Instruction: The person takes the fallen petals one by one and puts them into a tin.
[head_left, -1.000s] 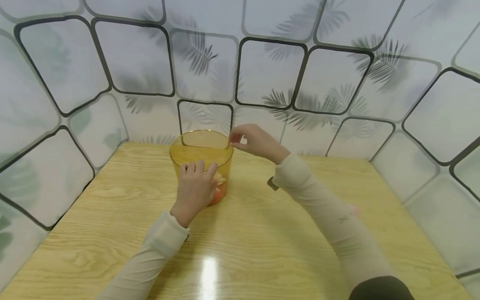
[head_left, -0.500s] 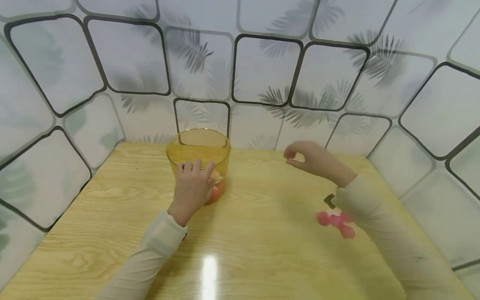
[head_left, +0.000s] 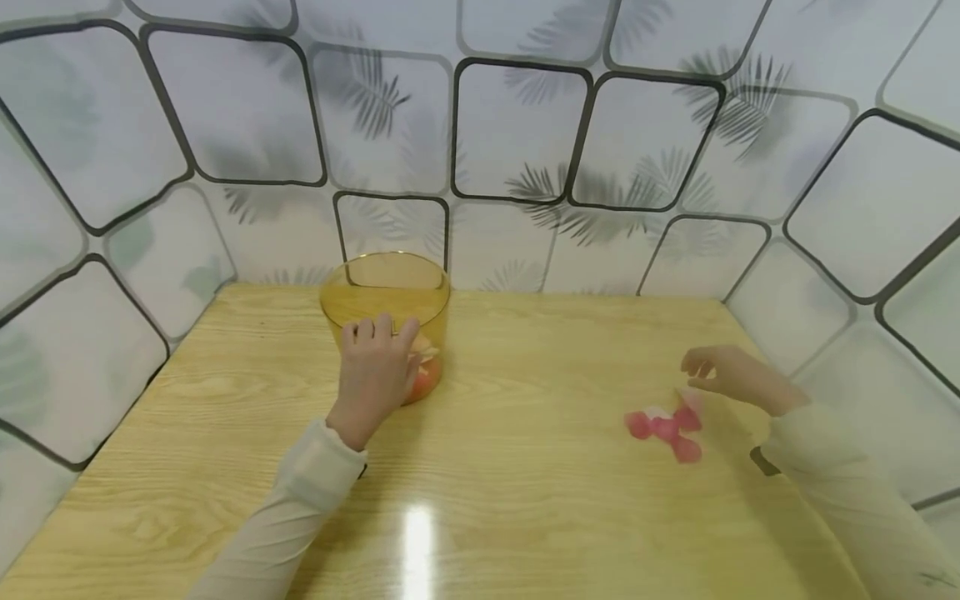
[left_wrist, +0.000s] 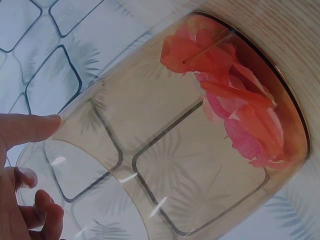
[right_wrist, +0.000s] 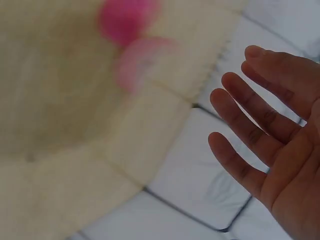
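Observation:
A transparent amber bin (head_left: 437,329) stands upright near the back of the table. My left hand (head_left: 369,367) grips its near rim, thumb against the outer wall and fingers bent over the edge in the left wrist view. At the bottom of the bin lie crumpled red and pink petals (left_wrist: 245,105), partly behind the hand in the head view. Loose pink petals (head_left: 664,427) lie in a small cluster on the right side of the table. My right hand (head_left: 735,379) hovers just beyond them, palm bare and fingers loosely extended in the right wrist view.
The light wood-grain table (head_left: 517,500) meets patterned white wall panels (head_left: 517,133) along its back and both sides. A bright light reflection shows on the tabletop at the front.
My right hand has moved from the bin's right rim, rightward and down, to beside the pink petals, uncovering them. My left hand has stayed on the rim. The head view has shifted slightly.

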